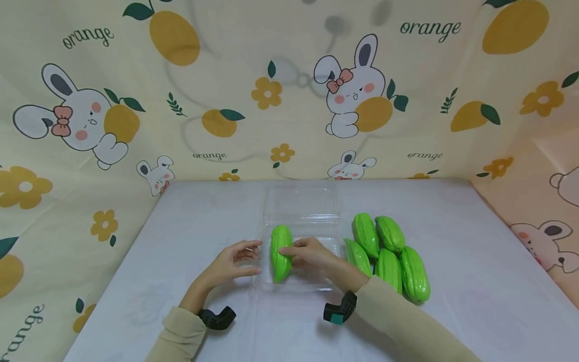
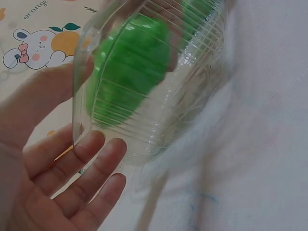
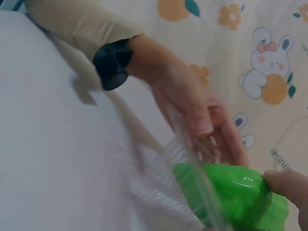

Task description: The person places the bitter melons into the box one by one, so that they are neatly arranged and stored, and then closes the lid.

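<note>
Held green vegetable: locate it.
In the head view, the green vegetable is at the left end of the clear container, held by the right hand, with the left hand to its left.

Long beige sleeves (image 1: 178, 337); black wrist units (image 1: 217, 320).
Cuffs (image 1: 187, 320) plain, left fabric creased. Each unit just past its cuff, at the wrist; casing bent. Right unit (image 1: 342, 305): small teal patch (image 1: 336, 319) at the end away from its cuff.

Gourd (image 1: 281, 239) in box (image 1: 312, 282), five gourds (image 1: 388, 266) right
</note>
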Demonstrator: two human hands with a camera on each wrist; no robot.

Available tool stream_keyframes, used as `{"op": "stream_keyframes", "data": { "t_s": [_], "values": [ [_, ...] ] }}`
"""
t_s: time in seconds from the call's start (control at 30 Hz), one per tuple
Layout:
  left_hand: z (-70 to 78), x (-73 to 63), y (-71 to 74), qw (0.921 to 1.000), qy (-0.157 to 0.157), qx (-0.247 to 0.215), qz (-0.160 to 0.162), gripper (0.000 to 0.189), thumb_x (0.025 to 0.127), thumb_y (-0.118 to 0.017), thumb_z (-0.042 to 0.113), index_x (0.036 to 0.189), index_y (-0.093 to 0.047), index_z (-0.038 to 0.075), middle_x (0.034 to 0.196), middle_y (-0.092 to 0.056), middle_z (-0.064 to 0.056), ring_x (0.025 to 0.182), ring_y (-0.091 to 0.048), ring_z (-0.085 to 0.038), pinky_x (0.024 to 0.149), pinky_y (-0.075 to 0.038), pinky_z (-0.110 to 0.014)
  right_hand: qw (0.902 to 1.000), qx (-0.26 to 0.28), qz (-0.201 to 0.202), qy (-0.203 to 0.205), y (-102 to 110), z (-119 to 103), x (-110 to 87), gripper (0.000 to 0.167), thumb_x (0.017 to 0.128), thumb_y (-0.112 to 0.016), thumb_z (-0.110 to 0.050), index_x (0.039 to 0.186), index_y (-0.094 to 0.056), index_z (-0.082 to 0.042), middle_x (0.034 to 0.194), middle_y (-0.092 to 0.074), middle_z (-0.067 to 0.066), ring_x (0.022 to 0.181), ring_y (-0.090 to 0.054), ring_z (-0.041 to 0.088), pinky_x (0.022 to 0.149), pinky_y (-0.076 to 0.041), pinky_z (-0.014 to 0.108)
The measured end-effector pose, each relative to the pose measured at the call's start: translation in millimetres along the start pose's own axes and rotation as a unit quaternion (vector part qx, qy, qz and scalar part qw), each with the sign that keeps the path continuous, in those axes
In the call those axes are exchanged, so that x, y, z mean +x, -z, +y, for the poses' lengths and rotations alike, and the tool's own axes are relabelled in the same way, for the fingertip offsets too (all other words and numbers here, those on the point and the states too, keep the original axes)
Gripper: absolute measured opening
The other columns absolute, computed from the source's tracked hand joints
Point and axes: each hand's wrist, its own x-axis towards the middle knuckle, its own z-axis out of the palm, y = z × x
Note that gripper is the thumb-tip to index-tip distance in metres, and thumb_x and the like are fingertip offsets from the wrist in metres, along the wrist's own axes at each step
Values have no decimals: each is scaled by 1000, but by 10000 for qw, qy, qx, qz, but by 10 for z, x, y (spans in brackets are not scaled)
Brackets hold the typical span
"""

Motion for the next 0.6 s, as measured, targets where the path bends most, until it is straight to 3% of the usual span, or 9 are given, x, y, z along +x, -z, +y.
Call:
{"op": "stream_keyframes", "data": {
  "t_s": [0.13,0.33,0.6],
  "values": [
    [1,-4,2,10000,-25,39,3,66,82,-77,16,138,-48,-3,120,-60,-23,110,-60,-16,99,-51,-24,9998,-44,-17,-214,-62,9,23,48,86,-72,-24,117,-60,11,101,-71,18,76,-68,13,81,-61,33],
    [5,-3,2,9999,-53,102,41,65,81,-77,16,137,-49,-3,118,-61,-22,110,-60,-18,99,-51,-23,9994,81,-208,-260,-122,19,32,44,88,-70,-24,113,-62,12,78,-68,7,57,-62,10,58,-59,23],
    [-8,2,-9,9998,-123,120,34,64,82,-77,15,137,-49,-3,118,-61,-21,111,-60,-23,99,-52,-22,9997,-239,-29,-45,-193,34,71,42,87,-72,-26,107,-65,10,92,-73,19,64,-66,11,65,-62,30]
  ]
}}
